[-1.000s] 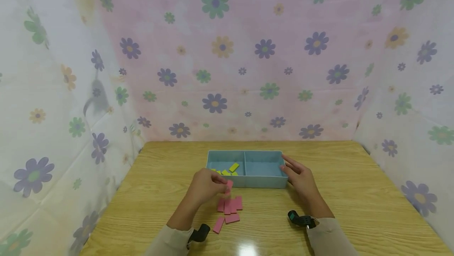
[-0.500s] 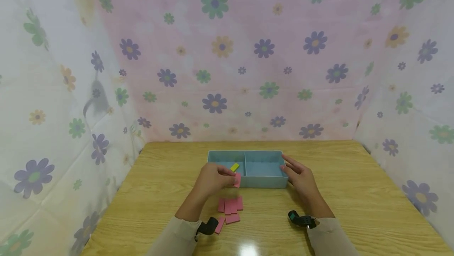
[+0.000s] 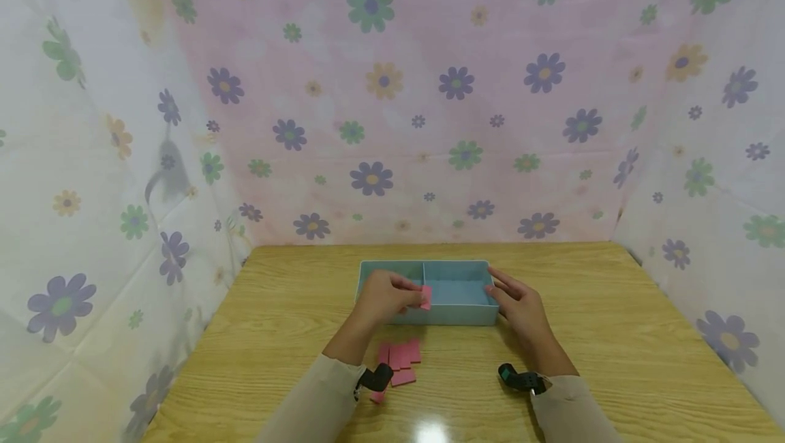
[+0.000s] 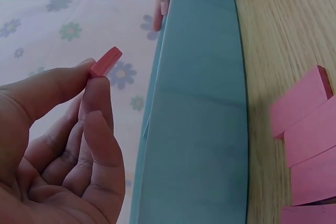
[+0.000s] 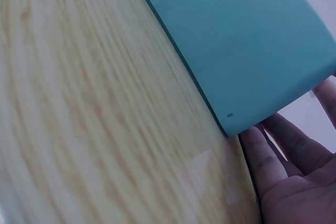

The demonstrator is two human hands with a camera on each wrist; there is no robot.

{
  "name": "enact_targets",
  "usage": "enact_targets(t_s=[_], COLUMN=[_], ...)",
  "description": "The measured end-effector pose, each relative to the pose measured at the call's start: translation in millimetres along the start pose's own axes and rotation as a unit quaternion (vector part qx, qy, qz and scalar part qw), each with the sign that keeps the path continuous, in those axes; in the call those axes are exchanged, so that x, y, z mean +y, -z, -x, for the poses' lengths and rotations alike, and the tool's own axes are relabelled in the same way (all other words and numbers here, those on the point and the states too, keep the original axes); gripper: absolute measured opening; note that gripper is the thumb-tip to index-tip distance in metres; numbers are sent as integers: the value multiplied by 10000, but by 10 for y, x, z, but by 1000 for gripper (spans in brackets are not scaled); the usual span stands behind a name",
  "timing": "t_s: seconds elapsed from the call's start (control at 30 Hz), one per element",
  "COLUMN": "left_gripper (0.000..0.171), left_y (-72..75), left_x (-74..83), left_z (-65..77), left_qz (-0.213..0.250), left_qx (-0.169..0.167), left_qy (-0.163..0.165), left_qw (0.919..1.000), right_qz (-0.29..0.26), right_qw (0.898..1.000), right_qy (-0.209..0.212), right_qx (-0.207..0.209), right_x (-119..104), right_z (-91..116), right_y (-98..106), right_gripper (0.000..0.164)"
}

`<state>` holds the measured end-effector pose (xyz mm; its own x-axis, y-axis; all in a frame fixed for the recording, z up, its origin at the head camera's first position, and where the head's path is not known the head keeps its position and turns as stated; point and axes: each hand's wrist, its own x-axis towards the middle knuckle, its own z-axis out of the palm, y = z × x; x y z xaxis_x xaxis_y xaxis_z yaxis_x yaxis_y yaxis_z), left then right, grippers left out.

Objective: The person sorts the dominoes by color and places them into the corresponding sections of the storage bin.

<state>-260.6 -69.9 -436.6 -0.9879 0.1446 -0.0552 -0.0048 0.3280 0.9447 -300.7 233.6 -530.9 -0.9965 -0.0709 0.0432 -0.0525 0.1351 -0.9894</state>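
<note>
My left hand (image 3: pixel 381 298) pinches a small flat pink block (image 3: pixel 426 298) between thumb and fingertips, over the front wall of a light blue two-compartment box (image 3: pixel 460 315). In the left wrist view the pinched block (image 4: pixel 107 62) shows edge-on, apart from the box wall. My right hand (image 3: pixel 521 307) grips the box's right end, its thumb at the rim. Its lower fingers (image 5: pixel 262 158) lie against the outside of that end in the right wrist view. The box's right compartment is bare; my left hand hides much of the left one.
Several pink blocks (image 3: pixel 401 354) lie in a loose cluster on the wooden table (image 3: pixel 294 293) in front of the box, partly under my left wrist's black camera mount (image 3: pixel 377 378). A flowered cloth (image 3: pixel 417 102) hangs behind and on both sides.
My left hand has carried the pink block right and away from me, from above the cluster to the box near its divider. My right hand has stayed at the box's right end.
</note>
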Motion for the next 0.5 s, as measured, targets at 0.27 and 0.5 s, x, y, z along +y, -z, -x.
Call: enact_targets(t_s=[0.27,0.5], left_gripper=[13,13], left_y=[-43,-83], left_x=[38,51], left_z=[-110,-173], left_qz=[131,183], left_qx=[34,79], left_qy=[98,194], left_qw=[9999,9996], right_qz=[439,783], right_qw=[9988,9963], right_qy=[131,183], right_qx=[195,292], right_x=[-28,-40], right_z=[4,3], right_y=[-23,-52], right_gripper=[53,48])
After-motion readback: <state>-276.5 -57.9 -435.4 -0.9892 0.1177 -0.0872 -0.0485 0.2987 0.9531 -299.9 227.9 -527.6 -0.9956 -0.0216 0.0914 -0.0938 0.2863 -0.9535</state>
